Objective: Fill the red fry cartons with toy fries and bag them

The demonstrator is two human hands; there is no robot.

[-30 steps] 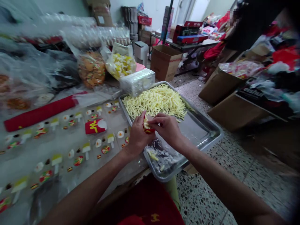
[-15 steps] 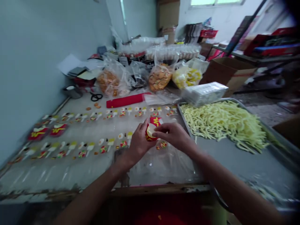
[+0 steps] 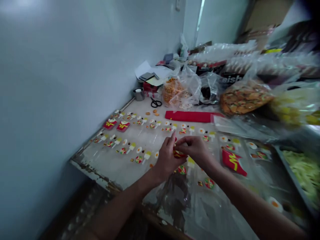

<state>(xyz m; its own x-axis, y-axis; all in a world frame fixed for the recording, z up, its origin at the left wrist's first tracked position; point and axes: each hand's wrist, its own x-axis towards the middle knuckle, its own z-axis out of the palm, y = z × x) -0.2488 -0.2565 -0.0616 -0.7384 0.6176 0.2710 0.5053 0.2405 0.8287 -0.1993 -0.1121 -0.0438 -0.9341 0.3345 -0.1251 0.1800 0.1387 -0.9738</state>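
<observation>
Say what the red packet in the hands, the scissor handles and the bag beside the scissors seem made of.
Red packet: perhaps card or cloth, showing little shine, mostly hidden. Scissor handles: probably plastic, evenly black, gloss unclear. Bag: likely glossy plastic film, being see-through, creased and highlighted.

Your place: small workshop. Worn worktable (image 3: 130, 175) before you bears rows of miniature foods (image 3: 138, 159), 2 red packets (image 3: 123, 126) at left, scissors (image 3: 156, 104); bulging clear bags (image 3: 246, 99) behind.
</observation>
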